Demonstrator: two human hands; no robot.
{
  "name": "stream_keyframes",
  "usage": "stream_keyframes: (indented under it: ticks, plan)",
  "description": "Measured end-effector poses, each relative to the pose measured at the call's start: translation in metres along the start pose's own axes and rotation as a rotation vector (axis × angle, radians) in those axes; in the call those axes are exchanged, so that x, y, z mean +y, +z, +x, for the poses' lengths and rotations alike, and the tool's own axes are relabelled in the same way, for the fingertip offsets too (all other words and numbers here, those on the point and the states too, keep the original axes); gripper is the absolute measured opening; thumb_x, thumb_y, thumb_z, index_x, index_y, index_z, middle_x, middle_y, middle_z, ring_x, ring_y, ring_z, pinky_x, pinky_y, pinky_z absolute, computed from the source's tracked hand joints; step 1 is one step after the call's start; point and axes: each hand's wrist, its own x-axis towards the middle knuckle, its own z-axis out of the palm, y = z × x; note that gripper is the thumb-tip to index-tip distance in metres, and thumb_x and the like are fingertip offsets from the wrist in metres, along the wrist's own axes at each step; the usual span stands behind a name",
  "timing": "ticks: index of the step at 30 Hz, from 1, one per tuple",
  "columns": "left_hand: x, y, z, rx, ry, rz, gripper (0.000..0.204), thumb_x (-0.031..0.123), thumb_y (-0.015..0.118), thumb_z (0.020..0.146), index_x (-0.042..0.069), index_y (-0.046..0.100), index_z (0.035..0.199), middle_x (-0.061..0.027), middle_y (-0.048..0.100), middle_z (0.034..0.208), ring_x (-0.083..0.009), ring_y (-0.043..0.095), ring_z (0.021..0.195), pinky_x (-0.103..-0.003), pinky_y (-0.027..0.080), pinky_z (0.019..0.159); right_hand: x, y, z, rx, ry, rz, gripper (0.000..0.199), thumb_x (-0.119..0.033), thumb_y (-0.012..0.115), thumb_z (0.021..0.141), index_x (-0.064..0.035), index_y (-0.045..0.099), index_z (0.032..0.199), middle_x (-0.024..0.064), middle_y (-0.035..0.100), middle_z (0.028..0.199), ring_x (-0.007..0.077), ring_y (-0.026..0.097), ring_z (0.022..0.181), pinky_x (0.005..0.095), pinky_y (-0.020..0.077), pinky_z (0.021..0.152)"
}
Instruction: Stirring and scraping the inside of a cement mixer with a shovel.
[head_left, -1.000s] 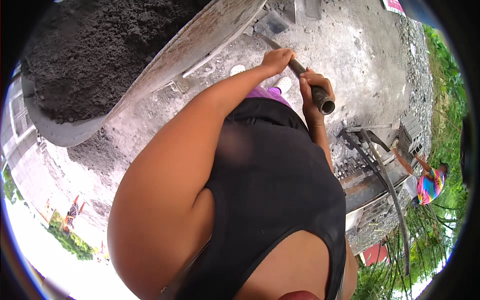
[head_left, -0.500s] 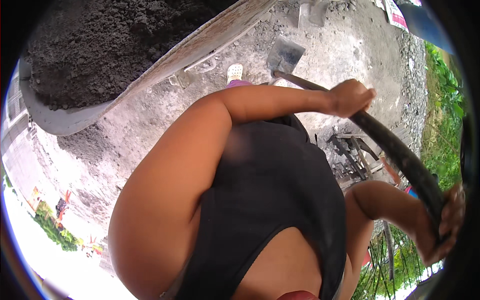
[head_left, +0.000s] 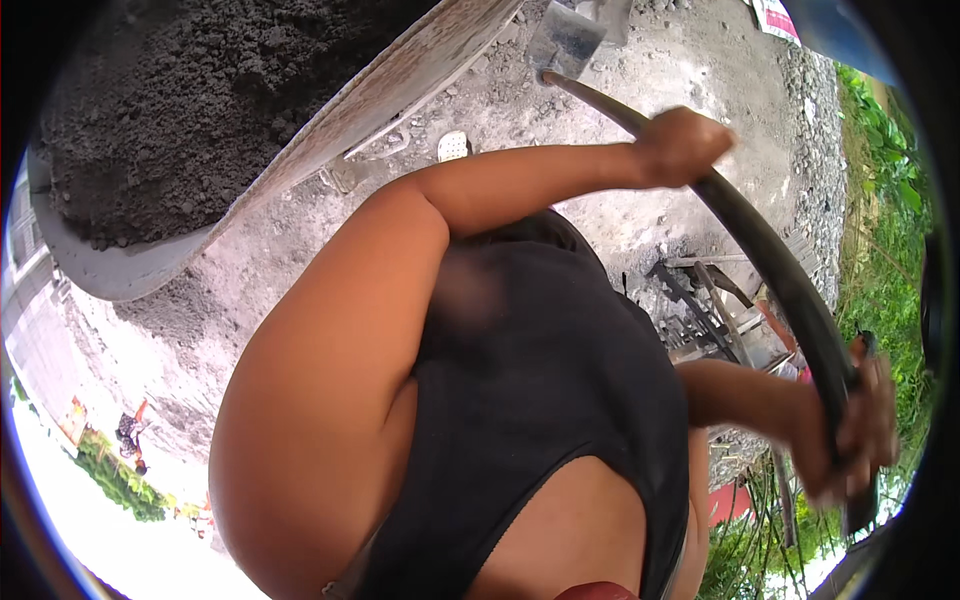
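— Honestly, what worries you here?

— Both of my hands are closed round the shovel handle (head_left: 760,250): left hand (head_left: 680,145) high up, right hand (head_left: 850,430) at the end. The blade (head_left: 565,40) sits on the concrete ground (head_left: 700,80) beside the wheelbarrow (head_left: 400,100). If my grip slips, the blade could skid or clip the rim.

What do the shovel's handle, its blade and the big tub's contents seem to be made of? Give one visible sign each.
Handle: probably dark pipe or wood, smooth, round.
Blade: likely metal, flat, grey, cement-dusted.
Tub contents: dark, crumbly, grainy mass, perhaps damp sand or mortar.
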Motion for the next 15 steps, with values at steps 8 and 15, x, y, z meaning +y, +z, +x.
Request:
stream_keyframes:
  ticks: [8, 15]
  plan:
    - [-0.142, 0.007, -0.086, -0.092, -1.244, 0.121, 0.066, 0.059, 0.024, 0.083, 0.011, 0.052, 0.118, -0.0206, 0.049, 0.122, -0.0393, 0.055, 0.102, -0.047, 0.044, 0.085, -0.021, 0.168, -0.267, -0.226, 0.993, 0.609, 0.011, 0.001, 0.063, 0.078, -0.0032, 0.054, 0.078, 0.0111, 0.064, 0.088, 0.0182, 0.060, 0.090, 0.0386, 0.0416, 0.094]
    - [-0.129, 0.030, -0.079, 0.431, -1.353, -0.952, 0.057, 0.055, 0.030, 0.081, 0.011, 0.041, 0.117, -0.0220, 0.056, 0.100, -0.0318, 0.064, 0.067, -0.039, 0.050, 0.054, -0.017, 0.161, -0.167, -0.183, 1.019, 0.619, 0.008, -0.003, 0.068, 0.077, -0.0004, 0.060, 0.076, 0.0127, 0.064, 0.084, 0.0213, 0.062, 0.088, 0.0337, 0.0464, 0.082]
